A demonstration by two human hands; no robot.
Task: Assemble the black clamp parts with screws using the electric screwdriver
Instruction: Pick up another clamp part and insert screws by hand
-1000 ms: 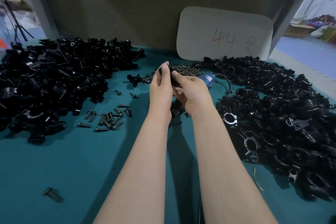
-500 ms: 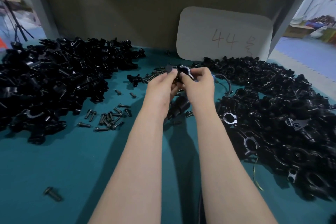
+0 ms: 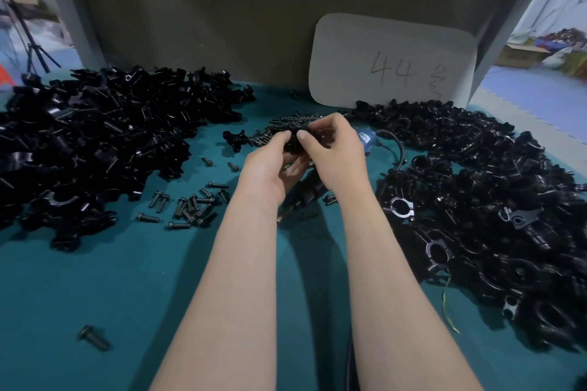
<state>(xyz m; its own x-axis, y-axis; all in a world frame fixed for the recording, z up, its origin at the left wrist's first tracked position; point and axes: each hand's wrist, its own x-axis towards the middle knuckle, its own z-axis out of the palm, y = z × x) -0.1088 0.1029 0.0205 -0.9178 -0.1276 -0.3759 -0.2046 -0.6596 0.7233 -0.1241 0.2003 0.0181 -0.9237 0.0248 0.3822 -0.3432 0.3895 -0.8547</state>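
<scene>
Head | left hand, right hand: fingers pinch small black clamp part

Both bare forearms are stretching forward side by side; the left hand and right hand are sitting close together. Their fingertips are curling inward, pinching a black clamp part between them.

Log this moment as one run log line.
step: joining clamp parts by hand | left hand: holds black clamp part | right hand: pinches same part | electric screwdriver: lying beneath hands, not held
</scene>
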